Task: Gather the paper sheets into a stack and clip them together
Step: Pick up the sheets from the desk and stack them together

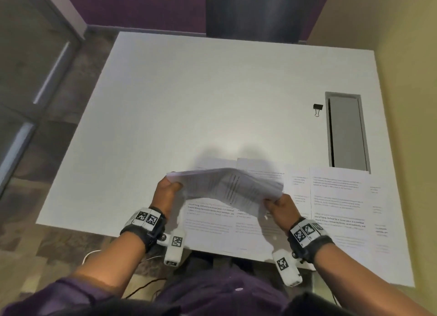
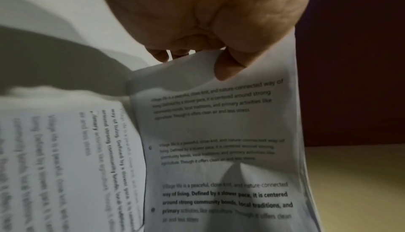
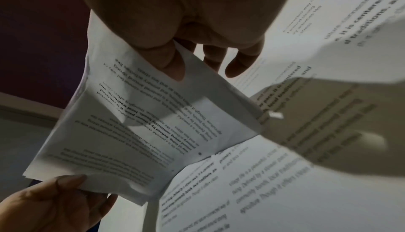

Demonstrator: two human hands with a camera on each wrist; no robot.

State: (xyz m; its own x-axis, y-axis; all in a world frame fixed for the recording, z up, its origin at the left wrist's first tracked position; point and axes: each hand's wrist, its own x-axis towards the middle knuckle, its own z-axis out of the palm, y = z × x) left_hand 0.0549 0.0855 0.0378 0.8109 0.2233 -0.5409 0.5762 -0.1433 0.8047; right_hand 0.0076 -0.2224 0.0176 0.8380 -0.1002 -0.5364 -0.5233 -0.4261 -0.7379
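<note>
Both hands hold a bundle of printed paper sheets [image 1: 227, 185] lifted off the white table [image 1: 189, 91] near its front edge. My left hand [image 1: 169, 185] pinches the bundle's left end, thumb on top [image 2: 228, 66]. My right hand [image 1: 275, 203] pinches the right end, thumb over the paper [image 3: 173, 62]. The bundle [image 3: 142, 123] sags between them. Several more printed sheets [image 1: 338, 204] lie flat on the table under and to the right of the hands. A black binder clip [image 1: 317, 109] lies alone at the right, well beyond both hands.
A grey rectangular cable hatch [image 1: 346, 132] is set into the table just right of the binder clip. A yellow wall [image 1: 406, 79] runs along the right edge. A dark chair back [image 1: 255, 10] stands behind the far edge. Cables [image 1: 142, 289] trail on the floor.
</note>
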